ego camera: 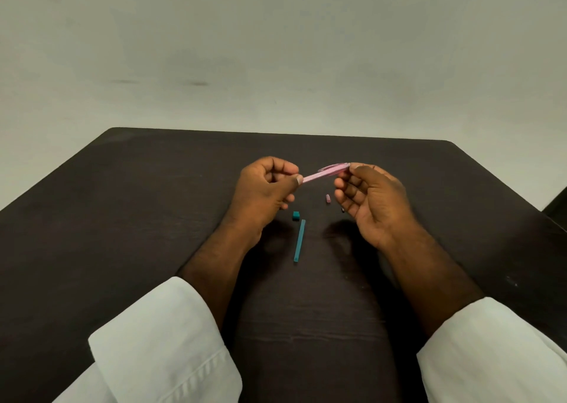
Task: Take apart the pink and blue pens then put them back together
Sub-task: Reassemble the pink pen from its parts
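Head view: left hand [264, 188] and right hand [368, 197], raised, fingers pinching opposite ends of pink pen [325, 172].

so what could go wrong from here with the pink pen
The small pink piece and tiny dark bit lie loose just under the right hand; lowering it could flick them off, and the dark bit barely shows on the dark table. The left hand and right hand pinch the pink pen only at its ends, so a hard pull might let a part fly.
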